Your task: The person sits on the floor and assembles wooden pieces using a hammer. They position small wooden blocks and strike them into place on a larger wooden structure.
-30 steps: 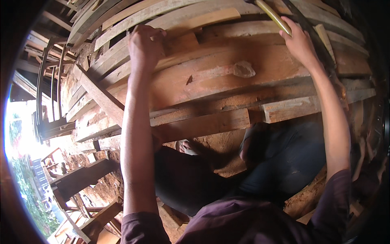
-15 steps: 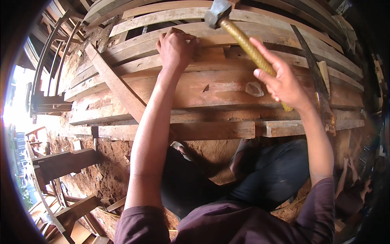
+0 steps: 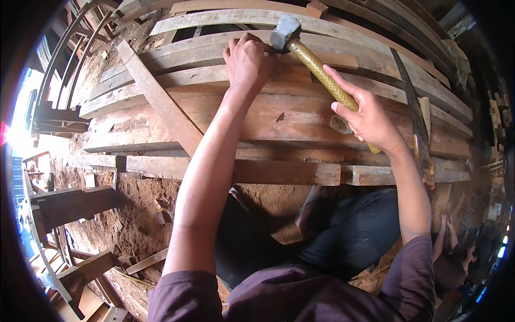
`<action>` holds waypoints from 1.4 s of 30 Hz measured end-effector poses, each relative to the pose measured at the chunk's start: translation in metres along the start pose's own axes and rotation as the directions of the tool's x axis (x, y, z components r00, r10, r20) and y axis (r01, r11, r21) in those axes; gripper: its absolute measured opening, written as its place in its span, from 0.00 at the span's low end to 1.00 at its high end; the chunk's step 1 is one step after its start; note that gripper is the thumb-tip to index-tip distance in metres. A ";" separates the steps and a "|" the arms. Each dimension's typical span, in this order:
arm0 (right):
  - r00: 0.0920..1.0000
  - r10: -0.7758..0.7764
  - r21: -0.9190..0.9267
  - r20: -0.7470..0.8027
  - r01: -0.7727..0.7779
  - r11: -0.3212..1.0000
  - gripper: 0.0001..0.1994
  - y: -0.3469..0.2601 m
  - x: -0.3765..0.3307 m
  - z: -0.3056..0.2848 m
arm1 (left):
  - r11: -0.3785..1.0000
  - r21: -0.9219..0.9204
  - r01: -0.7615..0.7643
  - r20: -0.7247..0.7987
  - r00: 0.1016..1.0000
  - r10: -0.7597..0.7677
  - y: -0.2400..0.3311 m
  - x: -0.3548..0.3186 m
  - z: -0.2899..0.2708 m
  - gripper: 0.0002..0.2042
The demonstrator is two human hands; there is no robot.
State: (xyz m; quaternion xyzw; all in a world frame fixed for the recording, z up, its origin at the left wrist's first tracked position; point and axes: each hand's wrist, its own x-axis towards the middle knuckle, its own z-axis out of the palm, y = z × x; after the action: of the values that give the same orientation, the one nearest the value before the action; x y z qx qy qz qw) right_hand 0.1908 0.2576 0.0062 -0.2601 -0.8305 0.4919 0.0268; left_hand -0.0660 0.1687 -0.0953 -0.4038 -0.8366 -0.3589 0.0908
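Note:
My right hand (image 3: pixel 370 118) grips a hammer (image 3: pixel 324 67) by its yellow patterned handle. The grey hammer head (image 3: pixel 285 33) is right beside the fingers of my left hand (image 3: pixel 248 64). That hand is closed, its fingertips pressed together over a short wooden piece (image 3: pixel 342 61) lying across the planks. What the fingertips hold is hidden behind the hand and the hammer head. Beneath both hands stretches a stack of long wooden planks (image 3: pixel 214 112), running left to right.
A narrow board (image 3: pixel 161 99) slants across the planks at left. On the right lies a handsaw (image 3: pixel 410 94) with a dark blade. Wooden frames (image 3: pixel 75 206) stand on the dirt floor at left. Another person (image 3: pixel 450 263) is at the lower right edge.
The hammer head has come down from above the far planks to beside my left fingers. My left hand stays closed at the same wooden piece. The view has shifted slightly.

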 end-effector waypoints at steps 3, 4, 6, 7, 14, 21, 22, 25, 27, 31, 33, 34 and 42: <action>0.999 0.042 0.105 -0.033 -0.038 0.994 0.37 -0.004 -0.007 -0.004 | 1.000 0.005 0.001 -0.017 1.000 0.000 0.000 -0.001 0.000 0.10; 0.999 -0.017 0.150 -0.043 0.024 0.988 0.37 -0.006 -0.011 -0.007 | 1.000 0.011 0.007 -0.012 1.000 -0.007 0.000 -0.001 0.000 0.10; 0.998 -0.027 0.109 -0.061 0.033 0.994 0.36 -0.007 -0.015 -0.011 | 1.000 0.010 0.012 -0.001 1.000 -0.012 0.001 0.000 0.001 0.10; 0.995 -0.072 0.109 -0.072 0.080 0.991 0.36 -0.006 -0.017 -0.013 | 1.000 0.004 0.013 0.004 1.000 -0.013 0.001 0.001 0.001 0.10; 0.986 -0.167 -0.077 -0.017 0.165 0.983 0.37 0.020 -0.002 -0.005 | 0.999 0.035 0.002 0.012 1.000 -0.002 -0.002 0.002 0.001 0.10; 0.989 -0.146 -0.038 -0.022 0.145 0.989 0.38 0.018 -0.006 -0.008 | 1.000 0.010 -0.013 -0.030 0.999 0.013 -0.001 0.001 0.002 0.09; 0.988 -0.149 -0.043 -0.033 0.148 0.988 0.37 0.016 -0.006 -0.009 | 1.000 0.003 -0.018 -0.023 1.000 0.018 -0.001 0.001 0.001 0.09; 0.987 -0.151 -0.039 -0.045 0.149 0.988 0.37 0.012 -0.007 -0.011 | 1.000 -0.009 -0.030 -0.019 0.999 0.030 -0.002 0.001 0.000 0.08; 0.988 -0.148 -0.040 -0.039 0.146 0.988 0.36 0.012 -0.006 -0.011 | 1.000 -0.005 -0.020 -0.016 1.000 0.020 -0.001 0.002 0.000 0.07; 0.986 -0.161 -0.038 -0.032 0.159 0.986 0.36 0.015 -0.006 -0.007 | 1.000 0.013 0.013 -0.004 1.000 -0.013 0.000 0.004 0.001 0.08; 0.989 -0.145 -0.050 -0.025 0.144 0.988 0.37 0.014 -0.005 -0.005 | 1.000 0.014 0.015 -0.009 1.000 -0.015 0.000 0.003 0.001 0.08; 0.992 -0.122 -0.071 -0.016 0.121 0.990 0.37 0.013 -0.004 -0.005 | 1.000 0.014 0.011 -0.018 1.000 -0.011 0.000 0.002 0.001 0.08; 0.988 -0.131 -0.076 -0.083 0.125 0.989 0.37 0.011 -0.003 -0.005 | 0.997 0.062 0.041 -0.016 0.999 -0.040 -0.002 0.006 0.005 0.11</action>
State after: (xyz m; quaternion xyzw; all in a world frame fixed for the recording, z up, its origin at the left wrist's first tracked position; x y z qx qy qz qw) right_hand 0.1992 0.2647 0.0005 -0.2284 -0.8602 0.4478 0.0854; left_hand -0.0707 0.1749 -0.0976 -0.3813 -0.8546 -0.3373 0.1022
